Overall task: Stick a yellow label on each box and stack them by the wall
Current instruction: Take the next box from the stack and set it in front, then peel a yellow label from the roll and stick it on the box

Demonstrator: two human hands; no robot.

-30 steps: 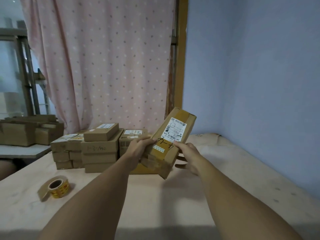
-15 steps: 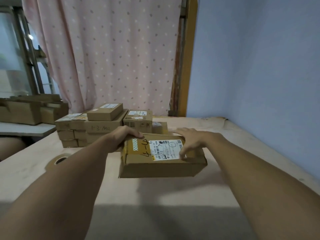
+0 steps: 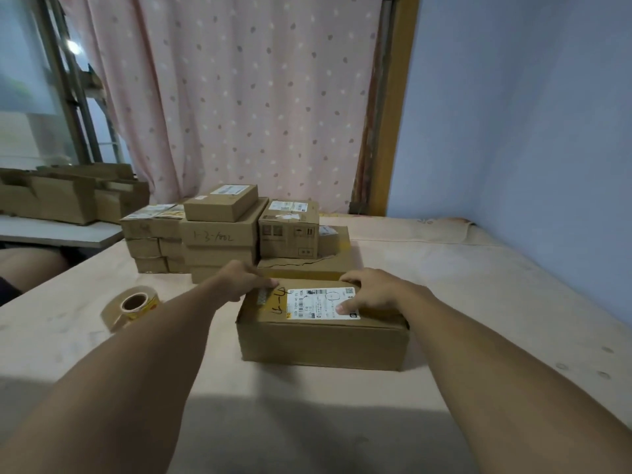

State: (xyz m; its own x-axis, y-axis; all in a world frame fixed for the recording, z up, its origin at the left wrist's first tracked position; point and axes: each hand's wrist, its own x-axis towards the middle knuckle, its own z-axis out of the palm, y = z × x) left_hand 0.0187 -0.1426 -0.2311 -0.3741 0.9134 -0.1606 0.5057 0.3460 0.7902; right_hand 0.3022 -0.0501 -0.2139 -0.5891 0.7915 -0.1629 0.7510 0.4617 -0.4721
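A brown cardboard box [image 3: 321,340] with a white shipping label and black handwriting on top lies flat on the table in front of me. My left hand [image 3: 241,280] grips its far left corner. My right hand [image 3: 371,290] rests on its top right, with the thumb on the white label. A roll of yellow labels [image 3: 136,304] lies on the table to the left of the box. Behind it stands a pile of several cardboard boxes [image 3: 219,234] near the curtain.
The table [image 3: 478,285] is covered in a pale pink sheet and runs to the blue wall [image 3: 530,131] on the right. More open cartons [image 3: 68,196] sit on a lower white surface at far left. A pink dotted curtain [image 3: 239,97] hangs behind.
The box was held tilted up in the air; it has been turned flat and lowered onto the table. Both hands stayed on it.
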